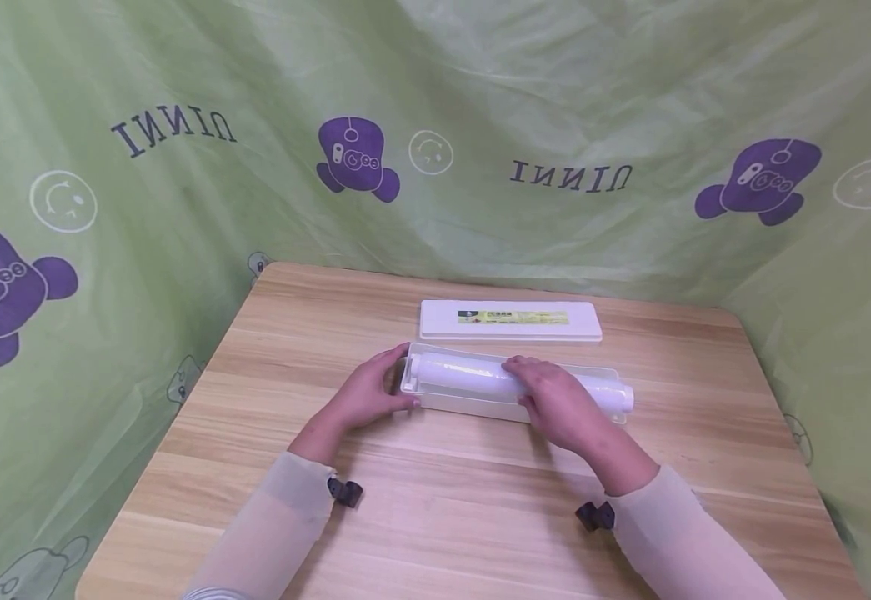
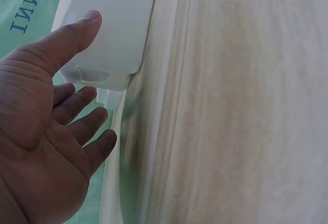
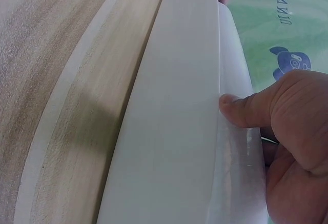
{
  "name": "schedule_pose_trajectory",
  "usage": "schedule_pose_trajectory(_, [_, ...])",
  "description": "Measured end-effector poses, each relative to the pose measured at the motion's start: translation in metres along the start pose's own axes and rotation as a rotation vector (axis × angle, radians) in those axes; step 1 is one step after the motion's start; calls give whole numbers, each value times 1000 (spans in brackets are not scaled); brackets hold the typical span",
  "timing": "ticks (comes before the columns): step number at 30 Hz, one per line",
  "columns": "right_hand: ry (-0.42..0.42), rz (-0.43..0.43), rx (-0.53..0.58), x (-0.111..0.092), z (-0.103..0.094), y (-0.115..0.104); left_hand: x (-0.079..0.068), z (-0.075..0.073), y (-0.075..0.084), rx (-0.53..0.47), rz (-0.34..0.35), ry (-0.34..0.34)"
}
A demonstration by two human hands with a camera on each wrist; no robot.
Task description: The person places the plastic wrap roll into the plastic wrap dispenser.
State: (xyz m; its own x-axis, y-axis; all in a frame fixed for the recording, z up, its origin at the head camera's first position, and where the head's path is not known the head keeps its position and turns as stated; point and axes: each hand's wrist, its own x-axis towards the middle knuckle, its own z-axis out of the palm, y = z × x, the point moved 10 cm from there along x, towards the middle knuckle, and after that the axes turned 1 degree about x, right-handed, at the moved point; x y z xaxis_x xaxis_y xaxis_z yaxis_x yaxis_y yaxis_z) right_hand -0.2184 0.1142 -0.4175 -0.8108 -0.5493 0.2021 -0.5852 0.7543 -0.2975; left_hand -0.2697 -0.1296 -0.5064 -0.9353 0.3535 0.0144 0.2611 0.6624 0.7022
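A long white plastic box [image 1: 473, 405] lies on the table, its top uncovered. Inside it is a roll of cling film [image 1: 465, 371], low at the left, its right end resting over or above the box's right end wall. My left hand [image 1: 366, 390] holds the left end of the box, thumb [image 2: 82, 33] on the near side wall and fingers around the end. With my right hand [image 1: 558, 404] I grip the roll right of its middle. The right thumb [image 3: 238, 110] lies against it by the box's near rim, and the other fingers are mostly hidden behind the roll.
Behind the box lies a white lid [image 1: 510, 330] with a green and yellow label [image 1: 513, 317]. The wooden table [image 1: 435, 517] has a green printed curtain [image 1: 465, 242] behind it and at both sides. Each sleeve carries a small black wrist camera.
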Motion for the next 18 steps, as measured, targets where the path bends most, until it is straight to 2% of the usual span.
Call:
schedule_pose_trajectory(7, [-18, -9, 13, 2, 3, 2, 1, 0, 2, -2, 26, 5])
schedule_pose_trajectory(18, [-58, -13, 64, 5, 9, 8, -1, -1, 3, -5, 6, -4])
